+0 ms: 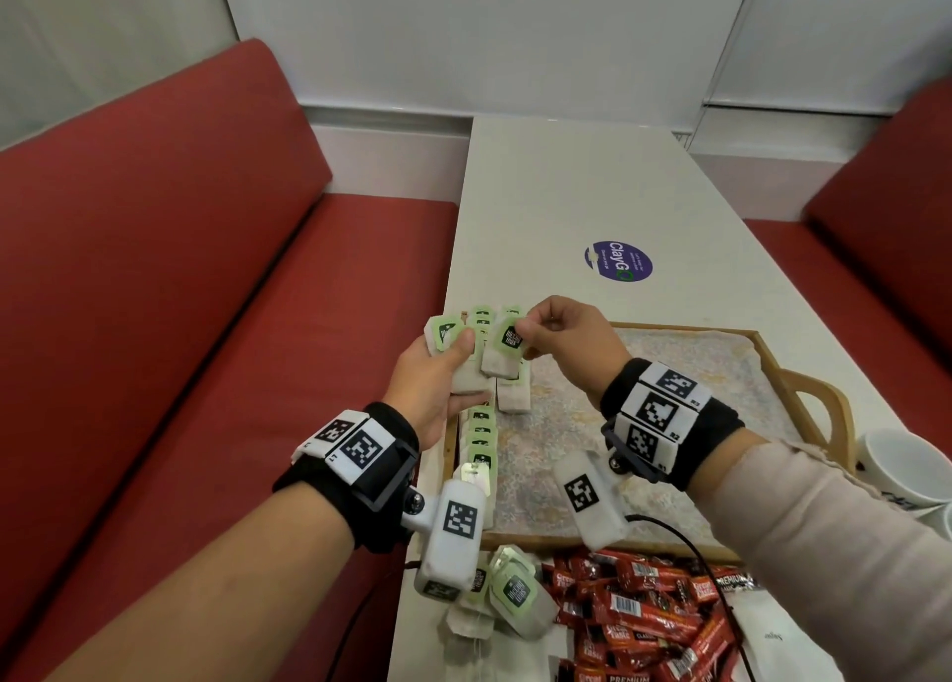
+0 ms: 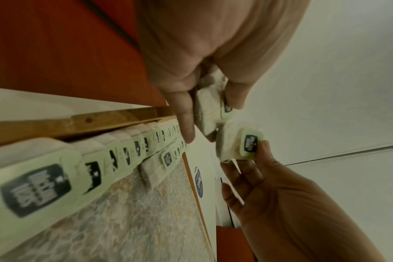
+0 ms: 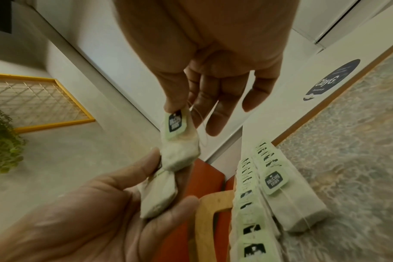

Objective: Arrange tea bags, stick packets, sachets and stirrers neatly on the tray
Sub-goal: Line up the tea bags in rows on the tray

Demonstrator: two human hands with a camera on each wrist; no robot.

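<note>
My left hand [image 1: 447, 359] grips a small bundle of white tea bags [image 1: 466, 380] with green tags above the tray's far left corner. My right hand [image 1: 524, 332] pinches the green tag of one tea bag [image 1: 500, 363], which hangs against that bundle; in the right wrist view the pinched tea bag [image 3: 180, 143] touches the held bundle [image 3: 158, 195]. A row of overlapping tea bags [image 1: 481, 442] runs along the left edge of the wooden tray [image 1: 695, 327]. A second row [image 1: 513, 398] starts beside it, and it shows as a few tea bags [image 2: 166, 159] in the left wrist view.
Loose tea bags [image 1: 510, 594] and a heap of red stick packets [image 1: 649, 614] lie on the white table in front of the tray. White cups [image 1: 901, 467] stand at the right, past the tray handle [image 1: 824, 408]. Red bench seats flank the table.
</note>
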